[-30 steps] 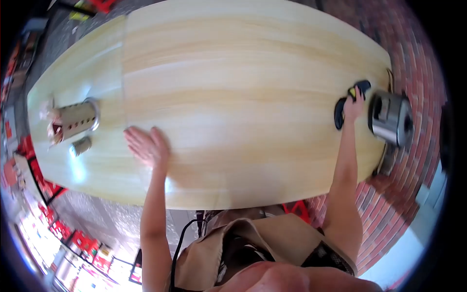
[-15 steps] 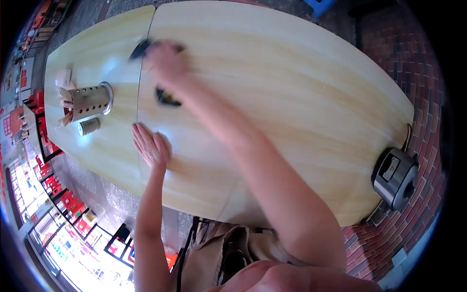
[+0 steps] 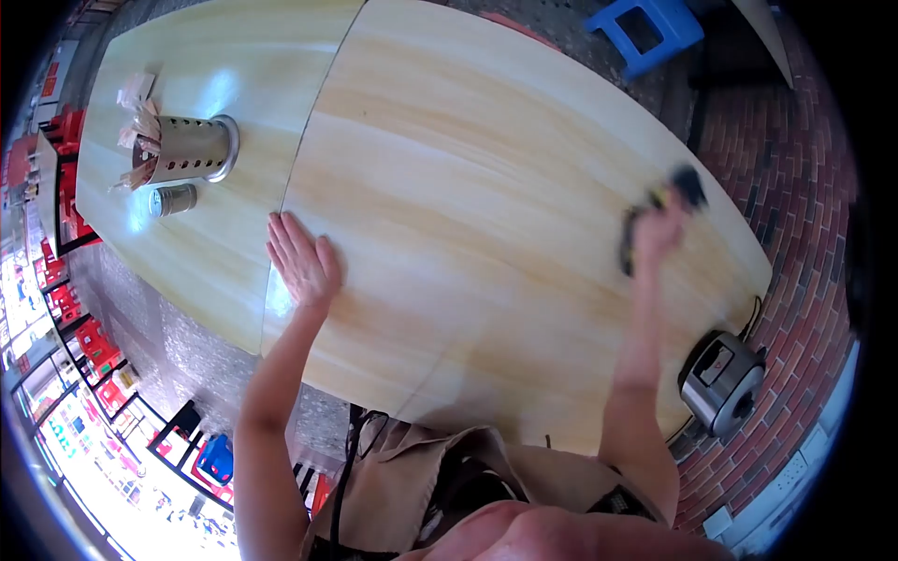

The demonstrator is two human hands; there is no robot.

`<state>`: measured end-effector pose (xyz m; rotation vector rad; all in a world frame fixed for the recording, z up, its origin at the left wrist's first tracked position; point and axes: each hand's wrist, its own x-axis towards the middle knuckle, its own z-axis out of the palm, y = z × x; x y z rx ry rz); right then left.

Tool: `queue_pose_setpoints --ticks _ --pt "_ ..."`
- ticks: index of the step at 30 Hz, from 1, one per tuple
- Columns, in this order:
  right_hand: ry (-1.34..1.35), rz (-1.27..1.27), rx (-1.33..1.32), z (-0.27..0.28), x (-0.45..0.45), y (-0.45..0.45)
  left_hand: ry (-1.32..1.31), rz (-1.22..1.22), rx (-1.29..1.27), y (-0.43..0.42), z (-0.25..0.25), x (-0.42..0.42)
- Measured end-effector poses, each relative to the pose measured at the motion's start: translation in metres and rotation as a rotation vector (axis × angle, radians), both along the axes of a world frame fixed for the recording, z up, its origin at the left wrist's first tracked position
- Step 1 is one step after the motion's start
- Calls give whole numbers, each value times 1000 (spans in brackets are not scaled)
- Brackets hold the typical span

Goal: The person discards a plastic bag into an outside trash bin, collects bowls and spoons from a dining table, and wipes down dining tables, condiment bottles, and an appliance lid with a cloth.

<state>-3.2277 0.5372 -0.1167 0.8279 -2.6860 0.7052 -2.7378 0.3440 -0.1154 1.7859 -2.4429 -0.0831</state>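
My right hand is closed on a dark cloth with yellow patches, pressed on the right part of the wooden table. Motion smears both the hand and the cloth, and dark ends of the cloth stick out on either side of the fingers. Palm down, my left hand lies flat on the tabletop beside the seam between two table sections, with its fingers stretched out and nothing in it.
Left of the seam are a perforated metal holder with wrapped utensils and a small tin. A grey rice-cooker-like appliance stands by the brick wall. Beyond the far edge is a blue stool.
My right hand has swept from the far left side of the table to the right with the cloth. My left hand stays flat near the seam. The camera view has turned somewhat.
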Motion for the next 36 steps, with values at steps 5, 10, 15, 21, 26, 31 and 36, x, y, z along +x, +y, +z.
queue_pose_setpoints --ticks 5,10,15,21,26,31,36 --pt "-88 529 19 -3 242 -272 16 9 18 0 8 -4" --pt "-43 589 31 4 238 -435 59 7 54 -5 12 -2" --pt "-28 610 87 5 295 -335 120 27 115 -4 17 1" --pt "-82 868 171 16 322 -255 139 36 168 -5 17 1" --pt "146 421 11 -9 196 -419 130 26 143 -5 12 -2" --pt "-70 637 193 16 303 -266 155 27 198 -3 19 1" --pt "-129 945 213 13 339 -173 158 17 126 -2 18 0"
